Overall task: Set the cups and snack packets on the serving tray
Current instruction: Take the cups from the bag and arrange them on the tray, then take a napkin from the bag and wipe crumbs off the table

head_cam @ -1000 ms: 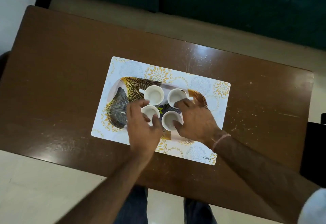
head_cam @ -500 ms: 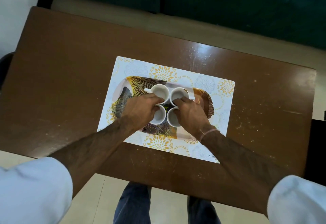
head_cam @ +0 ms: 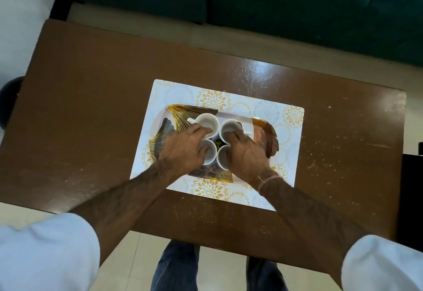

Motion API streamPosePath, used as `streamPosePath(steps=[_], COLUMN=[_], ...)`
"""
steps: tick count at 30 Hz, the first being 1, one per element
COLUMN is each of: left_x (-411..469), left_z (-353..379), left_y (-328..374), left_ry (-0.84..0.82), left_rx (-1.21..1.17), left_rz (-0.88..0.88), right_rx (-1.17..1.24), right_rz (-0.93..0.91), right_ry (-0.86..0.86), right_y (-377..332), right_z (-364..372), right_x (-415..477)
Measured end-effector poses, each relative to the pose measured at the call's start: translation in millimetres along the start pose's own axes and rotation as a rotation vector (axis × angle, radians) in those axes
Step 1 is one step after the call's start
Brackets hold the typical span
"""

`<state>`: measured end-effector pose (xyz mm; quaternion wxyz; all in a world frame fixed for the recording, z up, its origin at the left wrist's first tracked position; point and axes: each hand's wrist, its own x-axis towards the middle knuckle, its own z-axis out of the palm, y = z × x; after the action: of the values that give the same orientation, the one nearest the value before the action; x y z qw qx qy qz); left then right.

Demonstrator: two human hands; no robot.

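Observation:
Four white cups stand close together on the leaf-patterned serving tray. My left hand lies over the two left cups, with a finger in the far left cup and the thumb in the near left cup. My right hand covers the two right ones, its fingers hooked into the far right cup and the near right cup. A bit of a green and yellow packet shows between the cups; the rest of it is hidden.
The tray sits on a floral placemat in the middle of a brown table. A dark green sofa runs along the far side. A black object stands at the table's right end.
Both hands have slid forward from the near cups and now each hooks into a pair of cups. The four cups stand closer together than a second ago.

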<state>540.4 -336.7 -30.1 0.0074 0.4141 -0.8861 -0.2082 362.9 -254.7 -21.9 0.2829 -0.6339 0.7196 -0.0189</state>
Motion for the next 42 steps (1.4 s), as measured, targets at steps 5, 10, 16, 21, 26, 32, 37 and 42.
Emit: streamPosePath(steps=[5,10,16,21,26,32,37,42], left_x=[-5,1,25,48,68,87,92,91], left_z=[-9,-44,-125,-222,-325,-453,-540,-603], left_y=[8,21,46,85,131,193,243,281], left_ry=[-0.045,-0.084,-0.051,0.109,0.293,0.534,0.7,0.797], left_rx=[-0.018,-0.014,-0.055,0.019,0.052,0.096,0.13,0.122], left_rz=[-0.04,-0.109,-0.161,-0.144,-0.05,0.077,0.166,0.235], right_rx=[0.033,-0.034,-0.034,0.009,0.023,-0.006,-0.054,-0.1], right_rz=[0.027,0.148,0.168,0.14,0.116,0.022,-0.051,-0.068], right_ry=[0.025,-0.001,0.104,0.261,0.459,0.696,0.864,0.976], right_y=[-8,-23,-42,-59,-76,-104,-127,-138], right_z=[-8,-46,-136,-245,-352,-483,-576,-637], right_x=[-6,-6,-12,-23,-50,-87,-126,-165])
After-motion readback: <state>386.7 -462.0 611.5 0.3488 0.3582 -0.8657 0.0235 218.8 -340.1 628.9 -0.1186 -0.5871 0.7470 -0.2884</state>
